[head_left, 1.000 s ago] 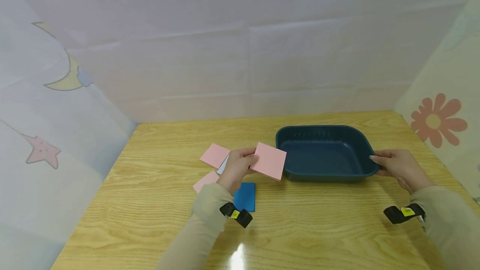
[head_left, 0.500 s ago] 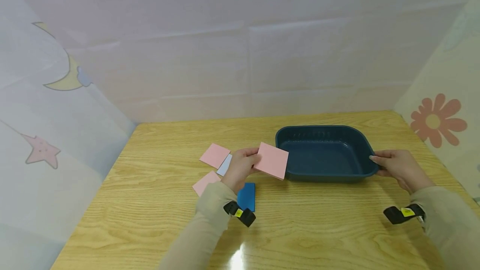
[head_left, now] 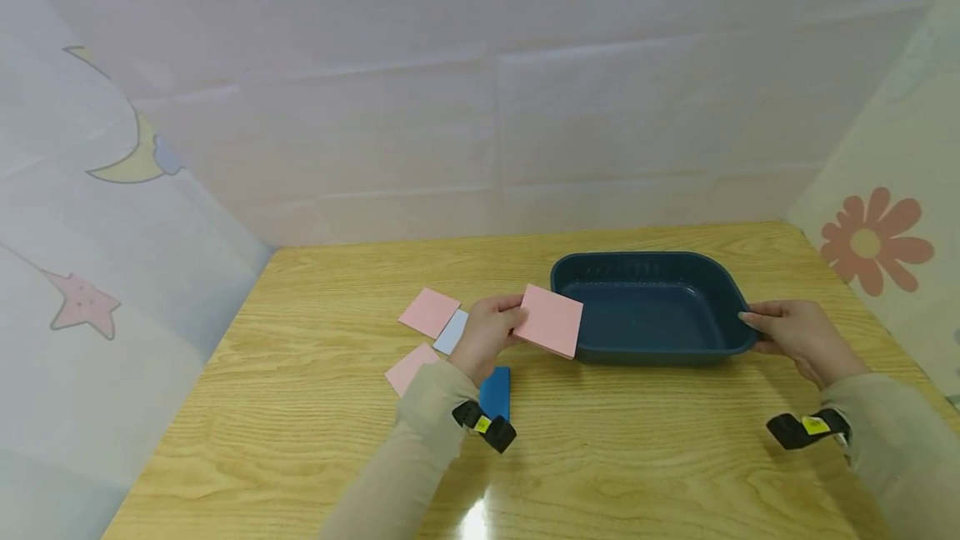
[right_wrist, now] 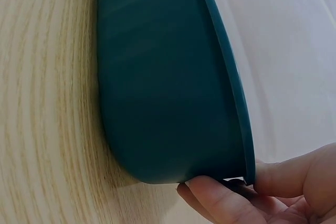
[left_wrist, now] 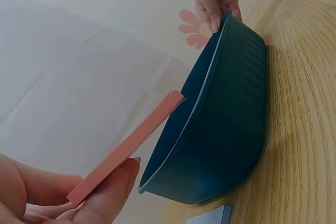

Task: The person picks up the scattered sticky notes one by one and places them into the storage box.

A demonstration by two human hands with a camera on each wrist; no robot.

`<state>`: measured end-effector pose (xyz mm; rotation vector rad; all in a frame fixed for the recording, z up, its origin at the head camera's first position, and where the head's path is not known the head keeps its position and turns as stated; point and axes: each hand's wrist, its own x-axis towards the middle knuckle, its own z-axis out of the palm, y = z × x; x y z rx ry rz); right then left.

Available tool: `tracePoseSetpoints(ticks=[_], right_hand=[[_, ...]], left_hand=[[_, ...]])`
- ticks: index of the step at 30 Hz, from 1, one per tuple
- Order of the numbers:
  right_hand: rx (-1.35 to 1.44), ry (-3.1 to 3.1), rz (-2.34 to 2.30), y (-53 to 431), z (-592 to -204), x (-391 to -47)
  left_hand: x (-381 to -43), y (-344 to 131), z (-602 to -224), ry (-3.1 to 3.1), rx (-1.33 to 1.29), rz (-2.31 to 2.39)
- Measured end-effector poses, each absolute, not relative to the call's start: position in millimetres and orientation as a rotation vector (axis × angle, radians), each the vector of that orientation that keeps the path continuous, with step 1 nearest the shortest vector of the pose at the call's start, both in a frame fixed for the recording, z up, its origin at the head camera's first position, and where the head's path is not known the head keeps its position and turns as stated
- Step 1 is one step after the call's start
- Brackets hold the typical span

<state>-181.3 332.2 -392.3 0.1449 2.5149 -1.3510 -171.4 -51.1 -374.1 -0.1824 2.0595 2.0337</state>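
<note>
Between thumb and fingers my left hand (head_left: 483, 336) pinches a square pink sticky note pad (head_left: 550, 320) at its left edge. In the head view the pad overlaps the left rim of a dark teal basin (head_left: 652, 354); the left wrist view shows the pad (left_wrist: 128, 145) edge-on, raised beside the basin's rim. At the basin's right end, my right hand (head_left: 795, 336) grips the rim, thumb on the inside and fingers beneath. Seen from the right wrist, those fingers (right_wrist: 226, 200) curl under the lip. The basin sits on the table and nothing shows inside it.
Left of the basin lie two pink pads (head_left: 430, 312) (head_left: 412, 367), a pale blue-white pad (head_left: 452, 332) and a blue pad (head_left: 497, 392) partly hidden by my left wrist. The wooden table (head_left: 300, 407) ends at a cloth backdrop (head_left: 375, 207) behind.
My left hand has moved slightly right with the pink sticky note pad, farther over the basin's left rim. My right hand and the basin have stayed still.
</note>
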Motion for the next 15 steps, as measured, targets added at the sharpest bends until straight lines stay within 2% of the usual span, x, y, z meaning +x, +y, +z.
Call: tracePoseSetpoints(ticks=[15], right_hand=[[0.141,2.522,-1.33,331.0,-391.0,-180.7]], left_hand=[[-175.2,-48.6,-371.0,2.057,-0.137,1.994]])
